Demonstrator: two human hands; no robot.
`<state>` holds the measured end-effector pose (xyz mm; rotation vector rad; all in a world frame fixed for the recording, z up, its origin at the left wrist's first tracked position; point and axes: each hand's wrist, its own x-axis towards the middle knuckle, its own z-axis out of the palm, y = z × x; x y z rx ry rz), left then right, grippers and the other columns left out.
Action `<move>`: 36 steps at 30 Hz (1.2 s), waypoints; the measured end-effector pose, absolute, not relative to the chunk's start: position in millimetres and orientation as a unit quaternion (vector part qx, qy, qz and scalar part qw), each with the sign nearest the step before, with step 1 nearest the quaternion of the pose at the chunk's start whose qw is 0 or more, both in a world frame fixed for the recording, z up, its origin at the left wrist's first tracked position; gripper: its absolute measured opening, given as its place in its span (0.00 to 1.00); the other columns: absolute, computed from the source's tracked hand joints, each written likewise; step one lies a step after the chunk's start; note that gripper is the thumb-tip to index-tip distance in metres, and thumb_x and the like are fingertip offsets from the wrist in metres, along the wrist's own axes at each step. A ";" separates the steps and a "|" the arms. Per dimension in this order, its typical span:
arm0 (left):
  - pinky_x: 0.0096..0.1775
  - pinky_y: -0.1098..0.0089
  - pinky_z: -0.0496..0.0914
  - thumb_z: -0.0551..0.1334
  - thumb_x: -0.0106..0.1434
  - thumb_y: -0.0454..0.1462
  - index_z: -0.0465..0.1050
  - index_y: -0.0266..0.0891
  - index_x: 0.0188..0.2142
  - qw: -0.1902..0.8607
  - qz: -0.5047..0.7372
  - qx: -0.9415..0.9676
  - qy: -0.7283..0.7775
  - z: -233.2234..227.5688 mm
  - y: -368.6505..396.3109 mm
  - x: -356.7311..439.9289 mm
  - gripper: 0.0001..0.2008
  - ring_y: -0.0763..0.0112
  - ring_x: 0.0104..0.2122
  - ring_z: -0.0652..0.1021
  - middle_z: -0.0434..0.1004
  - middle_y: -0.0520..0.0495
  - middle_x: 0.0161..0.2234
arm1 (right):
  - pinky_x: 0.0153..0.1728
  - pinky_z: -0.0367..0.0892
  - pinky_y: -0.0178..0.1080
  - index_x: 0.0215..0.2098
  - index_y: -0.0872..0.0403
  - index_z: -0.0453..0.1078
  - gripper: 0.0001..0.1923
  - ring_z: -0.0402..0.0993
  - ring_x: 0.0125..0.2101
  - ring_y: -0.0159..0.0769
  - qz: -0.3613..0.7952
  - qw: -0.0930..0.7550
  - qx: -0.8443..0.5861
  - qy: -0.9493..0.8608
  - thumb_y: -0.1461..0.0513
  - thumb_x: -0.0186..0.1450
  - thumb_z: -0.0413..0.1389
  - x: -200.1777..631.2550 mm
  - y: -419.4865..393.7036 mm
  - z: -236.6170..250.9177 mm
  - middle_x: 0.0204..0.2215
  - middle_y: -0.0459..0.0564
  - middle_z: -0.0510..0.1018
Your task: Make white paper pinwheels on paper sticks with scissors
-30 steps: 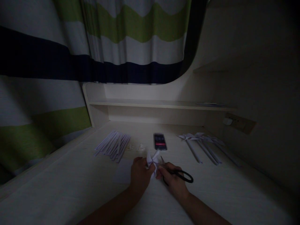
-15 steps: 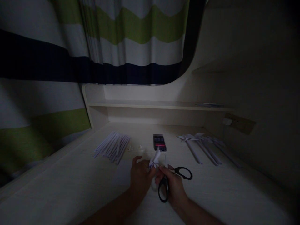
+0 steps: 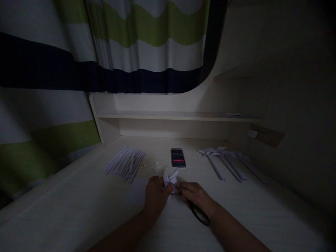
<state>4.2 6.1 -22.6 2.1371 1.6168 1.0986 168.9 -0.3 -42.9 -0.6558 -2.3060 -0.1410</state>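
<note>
the left hand [image 3: 155, 194] is closed around a small folded white paper piece [image 3: 169, 177], fingers pinching its lower part so the paper's pointed flaps stand up above the knuckles. the right hand [image 3: 196, 197] meets it from the other side, fingertips pressed against the same paper, and it also grips a pair of black scissors [image 3: 198, 212]; one dark handle loop shows below the hand, against the wrist, while the blades are hidden behind the fingers, so how far they are parted cannot be told. both hands hover just above the pale bench [image 3: 78, 210], near its middle, with both forearms reaching in from the bottom edge.

behind the hands, a dark phone [image 3: 177, 157] lies flat on the bench. to its left a bundle of white paper sticks [image 3: 126, 162] lies fanned out, and a few small scraps [image 3: 152, 164] sit between that bundle and the phone. to the right, well apart from the hands, several finished paper pinwheels [image 3: 225, 161] on long stems lie side by side. a low shelf [image 3: 173, 116] runs along the back of the bench, and a wall socket [image 3: 265, 134] sits on the right wall. a curtain [image 3: 147, 45] with green, white and dark blue bands hangs above and to the left. the scene is dim.
</note>
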 end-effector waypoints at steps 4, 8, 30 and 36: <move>0.26 0.75 0.59 0.55 0.49 0.36 0.70 0.36 0.19 0.160 0.359 0.725 0.566 -24.5 8.0 3.8 0.08 0.73 0.21 0.70 0.70 0.51 0.18 | 0.24 0.63 0.32 0.32 0.57 0.66 0.09 0.67 0.24 0.31 -0.058 0.369 -0.248 -0.894 0.66 0.62 0.44 168.3 2.3 -48.1 0.27 0.53 0.72; 0.26 0.75 0.59 0.54 0.49 0.37 0.72 0.36 0.22 0.174 0.369 0.719 0.563 -27.8 8.9 3.8 0.09 0.72 0.24 0.71 0.72 0.50 0.21 | 0.21 0.60 0.30 0.23 0.56 0.65 0.10 0.65 0.20 0.28 0.074 0.474 -0.330 -0.813 0.65 0.60 0.47 153.2 -3.7 -56.4 0.19 0.47 0.69; 0.45 0.63 0.63 0.56 0.51 0.35 0.67 0.38 0.18 -0.027 0.452 0.769 0.452 -35.4 9.7 5.3 0.08 0.72 0.22 0.73 0.71 0.51 0.17 | 0.19 0.59 0.32 0.14 0.57 0.64 0.13 0.62 0.12 0.27 0.512 0.668 -0.407 -0.354 0.58 0.51 0.56 113.9 -20.7 -39.3 0.10 0.44 0.68; 0.37 0.68 0.66 0.56 0.50 0.36 0.71 0.39 0.21 0.092 0.435 0.713 0.542 -29.4 6.0 5.1 0.06 0.68 0.28 0.74 0.74 0.50 0.21 | 0.16 0.55 0.30 0.15 0.55 0.62 0.15 0.60 0.14 0.27 0.302 0.568 -0.441 -0.626 0.58 0.57 0.51 136.8 -14.4 -45.5 0.11 0.42 0.64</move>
